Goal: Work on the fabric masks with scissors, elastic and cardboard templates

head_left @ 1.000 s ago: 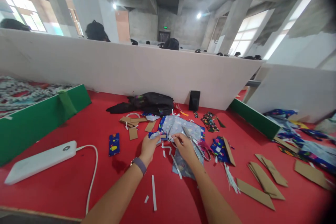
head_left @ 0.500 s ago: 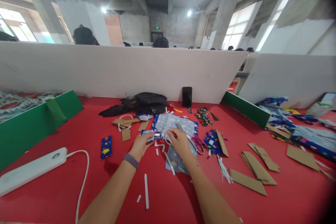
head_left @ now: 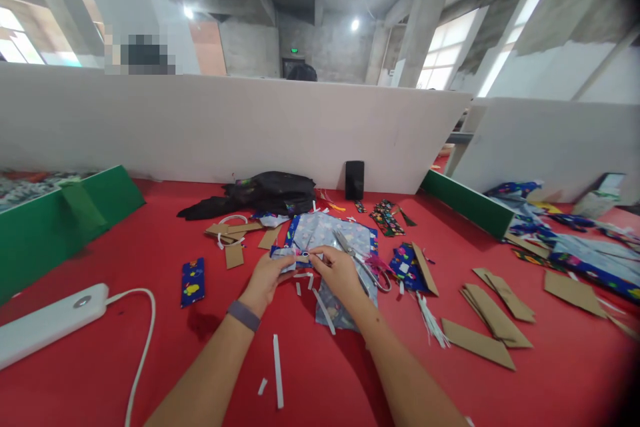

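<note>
- A small patterned strip [head_left: 290, 255] is pinched between the left hand [head_left: 264, 278] and right hand [head_left: 339, 271], both grips clenched on it, just above the red worktop [head_left: 125, 240].
- Scissors [head_left: 361, 263] are seen just beside the right hand, on patterned paper [head_left: 320, 230].

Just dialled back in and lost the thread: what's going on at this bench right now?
A person works with both bare hands over a red table. The left hand and right hand together pinch a small patterned strip between their fingertips, just above a sheet of patterned paper. Scissors lie on that sheet beside the right hand, untouched. White paper slivers, brown card pieces and a finished blue strip lie scattered around.
</note>
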The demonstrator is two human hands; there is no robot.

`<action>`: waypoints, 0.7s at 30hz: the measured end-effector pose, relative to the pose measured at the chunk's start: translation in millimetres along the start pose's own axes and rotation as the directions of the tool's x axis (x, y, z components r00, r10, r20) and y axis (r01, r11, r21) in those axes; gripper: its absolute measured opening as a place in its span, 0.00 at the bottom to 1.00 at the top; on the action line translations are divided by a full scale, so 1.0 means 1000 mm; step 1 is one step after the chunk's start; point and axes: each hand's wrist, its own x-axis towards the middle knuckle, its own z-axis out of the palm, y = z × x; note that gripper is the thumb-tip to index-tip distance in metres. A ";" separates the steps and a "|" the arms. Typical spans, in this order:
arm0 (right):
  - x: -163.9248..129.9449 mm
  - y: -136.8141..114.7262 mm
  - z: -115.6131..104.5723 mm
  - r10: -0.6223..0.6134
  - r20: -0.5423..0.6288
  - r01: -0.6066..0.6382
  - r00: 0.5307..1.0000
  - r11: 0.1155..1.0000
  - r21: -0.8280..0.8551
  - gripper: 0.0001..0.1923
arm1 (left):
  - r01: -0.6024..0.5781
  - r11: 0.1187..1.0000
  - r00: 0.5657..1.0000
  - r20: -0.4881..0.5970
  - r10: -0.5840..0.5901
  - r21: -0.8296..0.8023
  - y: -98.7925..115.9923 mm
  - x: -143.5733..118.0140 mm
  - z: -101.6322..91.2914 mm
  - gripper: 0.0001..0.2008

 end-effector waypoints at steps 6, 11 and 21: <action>-0.005 -0.007 0.000 -0.044 0.009 0.045 0.999 0.966 -0.254 0.10 | -0.023 1.000 0.999 0.033 0.023 0.012 -0.002 -0.003 0.002 0.15; -0.006 -0.011 -0.001 -0.047 -0.034 0.031 0.998 0.923 -0.384 0.10 | -0.050 0.999 0.995 0.086 0.050 -0.003 -0.001 -0.009 0.006 0.16; -0.006 -0.012 0.000 -0.088 0.007 0.078 0.996 0.845 -0.530 0.10 | -0.041 0.999 0.995 0.094 0.043 -0.017 0.002 -0.012 0.010 0.14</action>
